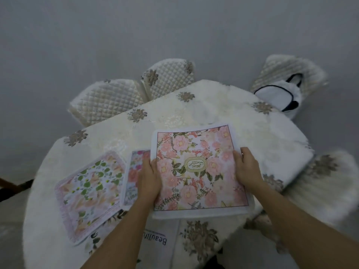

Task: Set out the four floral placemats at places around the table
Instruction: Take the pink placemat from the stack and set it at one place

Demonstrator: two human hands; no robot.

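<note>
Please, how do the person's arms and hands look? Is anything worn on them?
Both forearms are bare as far as the picture shows; no sleeves reach into view. The left hand and the right hand wear no gloves. I can see no ring, watch or bracelet, though the picture is somewhat soft.

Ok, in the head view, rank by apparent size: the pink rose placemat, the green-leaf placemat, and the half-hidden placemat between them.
1. Pink rose placemat, though it's held nearer the camera.
2. Green-leaf placemat.
3. Half-hidden placemat, mostly covered, so true size is unsure.
</note>
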